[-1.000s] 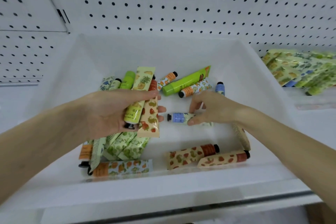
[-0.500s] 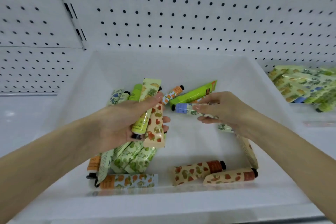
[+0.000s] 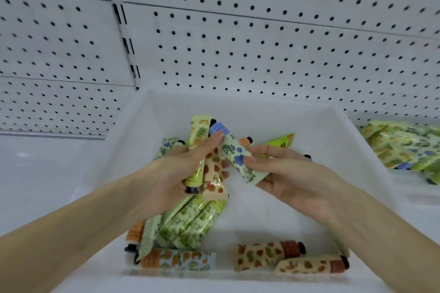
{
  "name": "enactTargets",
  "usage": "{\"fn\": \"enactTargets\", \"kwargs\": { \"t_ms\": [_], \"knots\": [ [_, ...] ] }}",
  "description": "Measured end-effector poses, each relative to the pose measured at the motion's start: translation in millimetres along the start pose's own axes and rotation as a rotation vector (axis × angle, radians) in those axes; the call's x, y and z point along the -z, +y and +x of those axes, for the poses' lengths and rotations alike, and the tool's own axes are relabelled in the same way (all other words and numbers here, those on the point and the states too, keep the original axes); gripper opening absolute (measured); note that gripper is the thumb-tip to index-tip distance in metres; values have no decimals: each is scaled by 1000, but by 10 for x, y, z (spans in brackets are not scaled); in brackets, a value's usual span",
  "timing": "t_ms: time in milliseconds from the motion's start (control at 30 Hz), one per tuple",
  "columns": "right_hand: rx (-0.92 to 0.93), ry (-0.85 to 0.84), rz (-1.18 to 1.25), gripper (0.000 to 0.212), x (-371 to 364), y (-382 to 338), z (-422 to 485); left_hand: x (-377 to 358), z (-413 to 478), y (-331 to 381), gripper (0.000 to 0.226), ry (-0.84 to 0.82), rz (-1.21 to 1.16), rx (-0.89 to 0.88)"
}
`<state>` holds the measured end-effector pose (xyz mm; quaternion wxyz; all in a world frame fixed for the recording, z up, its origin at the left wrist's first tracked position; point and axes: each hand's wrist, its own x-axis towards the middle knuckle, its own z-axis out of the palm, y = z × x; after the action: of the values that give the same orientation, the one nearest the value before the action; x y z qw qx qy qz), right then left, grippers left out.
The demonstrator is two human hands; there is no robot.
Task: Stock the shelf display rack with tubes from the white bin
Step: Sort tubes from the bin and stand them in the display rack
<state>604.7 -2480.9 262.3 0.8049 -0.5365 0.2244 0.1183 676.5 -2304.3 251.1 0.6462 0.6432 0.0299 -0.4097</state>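
While over bin [image 3: 333, 150], right hand [image 3: 288, 178] palm-up.

One white bin [image 3: 321, 131]. Two hands: left hand [image 3: 166, 173], right hand [image 3: 292, 178]. Three tubes are held: a green tube [image 3: 197, 131], a spotted tube [image 3: 213, 173], a blue-flower tube [image 3: 234, 152]. Two peach tubes [image 3: 266, 254] lie in front.

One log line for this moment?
left hand: holds two tubes | right hand: pinches blue-capped tube | over white bin
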Motion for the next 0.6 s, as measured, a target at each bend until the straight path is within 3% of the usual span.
{"fn": "enactTargets", "kwargs": {
  "t_ms": [67, 200, 467, 600],
  "knots": [
    [49, -2, -5, 32, -114, 37, -15, -11, -2, 17, 63, 10, -64, -9],
    [137, 46, -198, 42, -232, 124, 20, -31, -50, 51, 40, -17, -145, -40],
    [371, 72, -491, 27, -318, 189, 20, 3, -50, 36, 52, 57, -150, -59],
    [420, 86, -623, 19, -22, -44, 79, 19, -18, 27, 57, 92, -134, -68]
  ]
}}
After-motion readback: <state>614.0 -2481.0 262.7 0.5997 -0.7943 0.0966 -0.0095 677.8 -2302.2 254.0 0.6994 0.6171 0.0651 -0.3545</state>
